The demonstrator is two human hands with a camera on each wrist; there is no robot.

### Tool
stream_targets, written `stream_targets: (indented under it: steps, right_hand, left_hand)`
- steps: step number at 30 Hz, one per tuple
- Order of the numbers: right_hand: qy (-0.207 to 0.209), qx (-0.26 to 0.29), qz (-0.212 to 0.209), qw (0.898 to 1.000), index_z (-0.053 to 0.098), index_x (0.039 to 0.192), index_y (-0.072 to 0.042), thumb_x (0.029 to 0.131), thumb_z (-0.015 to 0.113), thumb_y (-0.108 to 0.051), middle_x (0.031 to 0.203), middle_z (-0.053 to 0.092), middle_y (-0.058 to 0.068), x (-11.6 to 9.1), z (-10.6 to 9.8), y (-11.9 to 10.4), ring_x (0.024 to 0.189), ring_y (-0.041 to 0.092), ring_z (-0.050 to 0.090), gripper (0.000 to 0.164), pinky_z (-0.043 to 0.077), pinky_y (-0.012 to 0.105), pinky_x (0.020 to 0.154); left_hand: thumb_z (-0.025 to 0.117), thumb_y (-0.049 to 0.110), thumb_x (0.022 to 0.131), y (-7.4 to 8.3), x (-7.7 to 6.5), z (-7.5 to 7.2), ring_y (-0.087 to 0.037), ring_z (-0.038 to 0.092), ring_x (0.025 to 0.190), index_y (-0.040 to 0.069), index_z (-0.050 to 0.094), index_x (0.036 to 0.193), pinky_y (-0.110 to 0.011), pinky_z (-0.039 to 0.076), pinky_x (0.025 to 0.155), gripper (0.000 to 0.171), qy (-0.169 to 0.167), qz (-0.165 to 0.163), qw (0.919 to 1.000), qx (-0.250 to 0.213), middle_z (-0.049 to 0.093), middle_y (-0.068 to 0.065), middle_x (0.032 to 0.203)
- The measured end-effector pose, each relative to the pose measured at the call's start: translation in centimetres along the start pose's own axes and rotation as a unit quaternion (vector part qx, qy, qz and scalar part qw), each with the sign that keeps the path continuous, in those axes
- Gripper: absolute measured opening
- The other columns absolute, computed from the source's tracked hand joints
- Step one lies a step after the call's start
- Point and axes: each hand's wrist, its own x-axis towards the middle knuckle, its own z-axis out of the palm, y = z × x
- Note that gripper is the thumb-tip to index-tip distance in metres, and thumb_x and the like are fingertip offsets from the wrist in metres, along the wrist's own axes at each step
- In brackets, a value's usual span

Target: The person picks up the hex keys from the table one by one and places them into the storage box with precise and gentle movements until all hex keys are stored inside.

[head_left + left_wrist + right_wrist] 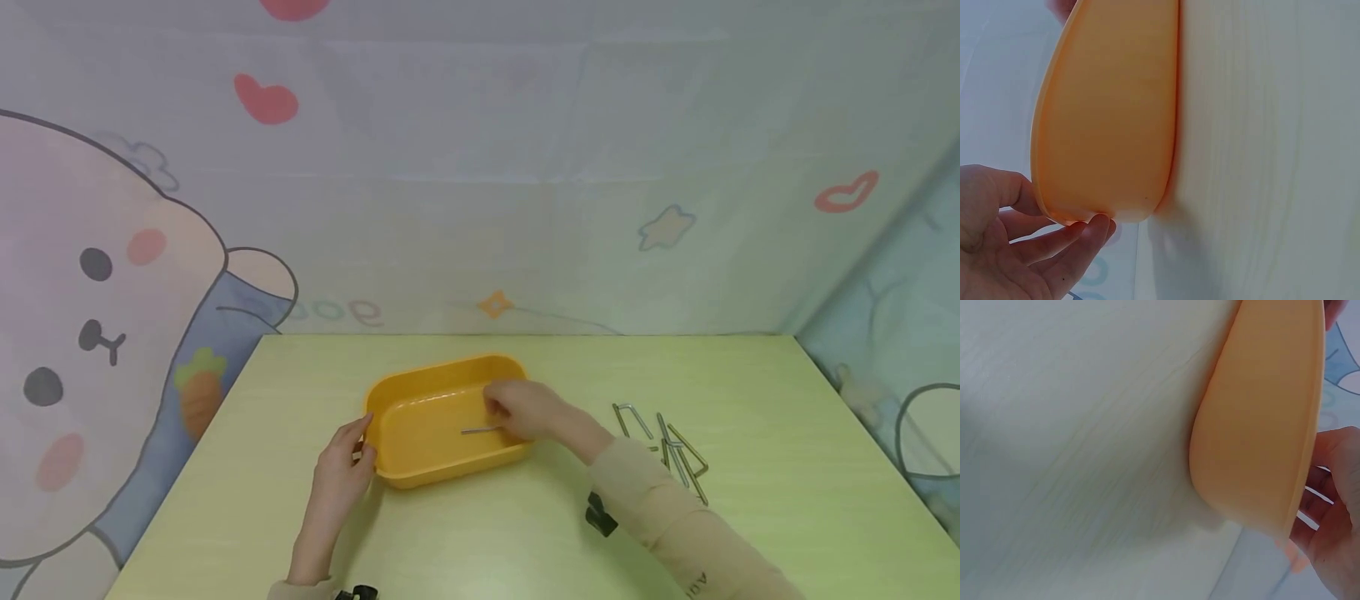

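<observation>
Yellow tray [416,437] sits on the pale table [480,554]; its thin, smooth walls suggest light, fairly stiff plastic that would slide if nudged, so the rim is the best place to hold it. Taking its centre as the clock's, a beige sleeve [678,517] stretches from four o'clock, partly covering the route to the things beyond. The left hand [345,462] pinches the rim near nine o'clock. The right hand [532,408] reaches over the wall at three, fingers bent. Farther out, just past three, lie bent metal rods [677,464], some crossing, so one may drag another. Smallest is the metal rod [478,430] inside, pointing to nine from beneath the right hand; whether it is gripped cannot be told. It looks rigid, slick and hardly fragile, best pinched along its shaft.
</observation>
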Motion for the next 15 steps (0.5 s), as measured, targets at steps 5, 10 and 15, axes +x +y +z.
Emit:
stream_targets:
  steps: [5,10,15]
  right_hand:
    - [0.009,-0.005,0.0,1.0,0.059,0.086,-0.011,0.08,0.054,0.005,0.08,0.056,-0.004,-0.5,-0.8,-0.4,0.073,0.011,0.048,0.018,0.043,0.024,0.063]
    - [0.023,-0.017,-0.015,0.999,0.059,0.087,-0.013,0.078,0.054,0.006,0.08,0.055,-0.004,-1.0,-1.5,-0.6,0.071,0.01,0.047,0.021,0.042,0.022,0.061]
    - [0.042,-0.023,-0.029,0.998,0.06,0.087,-0.012,0.079,0.056,0.004,0.082,0.056,-0.004,-1.8,-2.1,-0.5,0.071,0.009,0.047,0.019,0.042,0.021,0.06]
  left_hand:
    - [0.047,0.005,0.093,0.0,0.0,-0.1,-0.034,0.061,0.108,0.0,0.048,0.139,-0.044,0.056,0.09,0.047,0.003,0.003,1.0,0.001,0.051,-0.023,0.138]
    - [0.048,0.004,0.093,0.0,-0.1,-0.1,-0.035,0.061,0.108,0.0,0.049,0.139,-0.044,0.056,0.09,0.046,0.004,0.005,1.0,0.001,0.051,-0.024,0.137]
    - [0.047,0.006,0.093,-0.1,0.0,-0.1,-0.034,0.06,0.11,0.001,0.048,0.14,-0.044,0.055,0.092,0.047,-0.002,-0.004,1.0,-0.002,0.05,-0.022,0.139]
